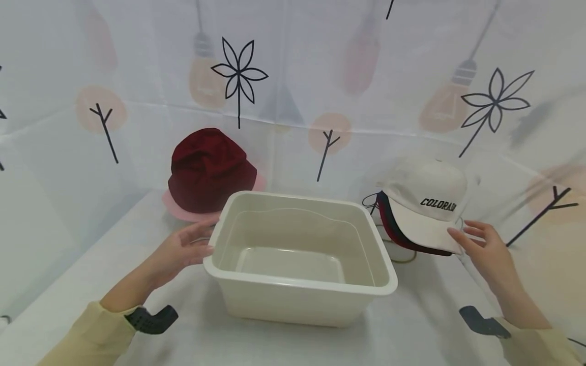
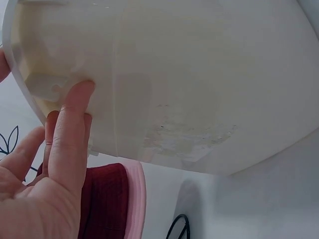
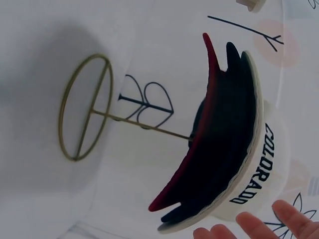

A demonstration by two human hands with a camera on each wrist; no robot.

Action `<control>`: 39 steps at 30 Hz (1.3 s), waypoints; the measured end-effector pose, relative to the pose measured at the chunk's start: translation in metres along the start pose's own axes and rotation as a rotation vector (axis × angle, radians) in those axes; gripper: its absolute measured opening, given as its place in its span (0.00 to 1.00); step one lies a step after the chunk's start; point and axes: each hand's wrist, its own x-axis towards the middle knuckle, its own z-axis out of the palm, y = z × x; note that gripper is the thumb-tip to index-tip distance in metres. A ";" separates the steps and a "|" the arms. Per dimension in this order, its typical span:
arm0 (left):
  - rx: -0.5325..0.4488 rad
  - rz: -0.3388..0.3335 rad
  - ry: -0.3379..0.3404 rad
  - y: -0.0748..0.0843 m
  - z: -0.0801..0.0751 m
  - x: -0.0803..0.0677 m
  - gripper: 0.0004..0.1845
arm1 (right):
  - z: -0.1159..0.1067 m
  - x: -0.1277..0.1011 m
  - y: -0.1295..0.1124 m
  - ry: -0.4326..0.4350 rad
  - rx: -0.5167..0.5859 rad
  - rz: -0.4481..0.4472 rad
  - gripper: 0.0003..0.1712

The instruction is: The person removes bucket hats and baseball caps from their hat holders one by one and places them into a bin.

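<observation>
A cream plastic tub (image 1: 299, 305) stands in the middle of the table with its opening upward. My left hand (image 1: 183, 249) is at the left end of its rim; in the left wrist view its fingers (image 2: 70, 124) lie fairly straight against the outer wall under the rim. To the right, a white cap (image 1: 428, 190) lettered COLORADO is stacked over a dark cap (image 3: 229, 114) and a red-edged cap (image 3: 174, 181). My right hand (image 1: 490, 254) is beside the white cap's brim, fingers loosely extended, holding nothing. Whether it touches the brim I cannot tell.
A maroon bucket hat (image 1: 208, 173) sits over a pink-brimmed hat (image 1: 180, 211) behind the tub's left corner. The caps rest on a thin gold stand (image 3: 144, 124) with a ring base. A patterned curtain (image 1: 293, 71) hangs behind the white table (image 1: 183, 335).
</observation>
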 end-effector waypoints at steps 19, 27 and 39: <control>0.024 -0.031 0.019 0.003 0.001 -0.001 0.35 | -0.004 0.017 -0.013 0.028 0.065 -0.051 0.45; 0.006 -0.028 0.014 0.001 0.000 -0.001 0.35 | -0.004 0.029 -0.014 0.044 0.113 -0.023 0.46; -0.010 -0.025 0.010 -0.004 -0.004 0.001 0.35 | -0.008 0.043 -0.005 0.017 0.249 -0.027 0.43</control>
